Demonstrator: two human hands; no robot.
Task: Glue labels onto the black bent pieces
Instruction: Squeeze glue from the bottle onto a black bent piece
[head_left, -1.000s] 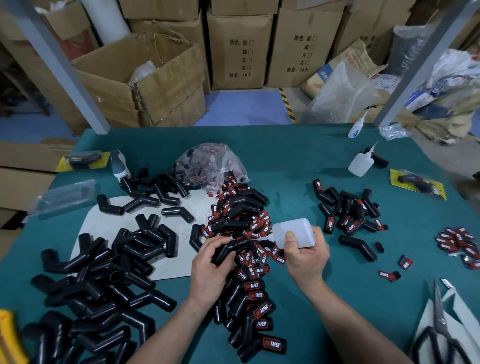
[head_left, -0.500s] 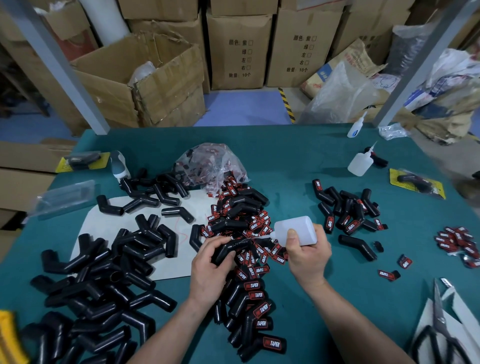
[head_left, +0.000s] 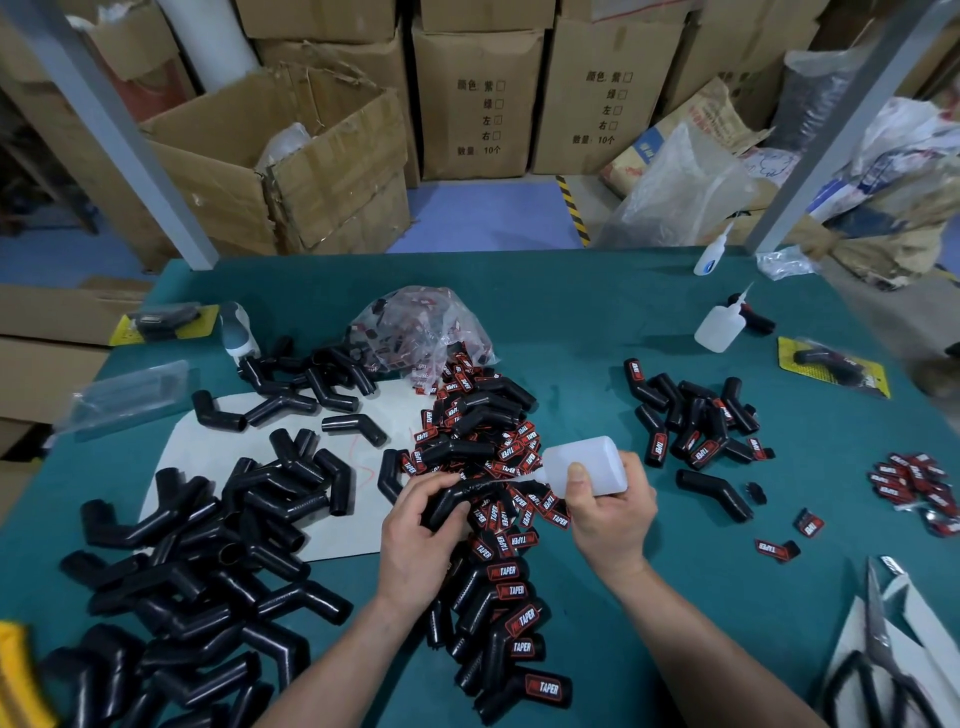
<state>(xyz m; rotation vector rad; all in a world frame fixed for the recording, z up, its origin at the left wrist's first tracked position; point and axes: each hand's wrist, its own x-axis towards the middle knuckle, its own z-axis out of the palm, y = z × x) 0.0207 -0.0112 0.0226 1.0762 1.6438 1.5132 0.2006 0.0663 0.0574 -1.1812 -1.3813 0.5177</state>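
My left hand (head_left: 423, 540) grips a black bent piece (head_left: 453, 500) over the middle of the green table (head_left: 597, 322). My right hand (head_left: 605, 512) holds a white glue bottle (head_left: 589, 466) tipped on its side, its nozzle pointing left at the piece's upper arm. Under both hands lies a heap of red-and-black labels (head_left: 488, 447) mixed with labelled pieces. A row of labelled pieces (head_left: 511, 629) runs toward me. Unlabelled black bent pieces (head_left: 208, 545) are piled at the left, partly on a white sheet (head_left: 171, 467).
A clear bag of labels (head_left: 421, 327) sits behind the heap. More labelled pieces (head_left: 696, 415) lie at the right, with loose labels (head_left: 914, 480), two spare glue bottles (head_left: 719, 327), and scissors (head_left: 878, 654) at the near right. Cardboard boxes (head_left: 291, 156) stand beyond the table.
The glue bottle has tipped and slid slightly left, bringing its nozzle down to the bent piece. My left hand keeps the piece in nearly the same spot.
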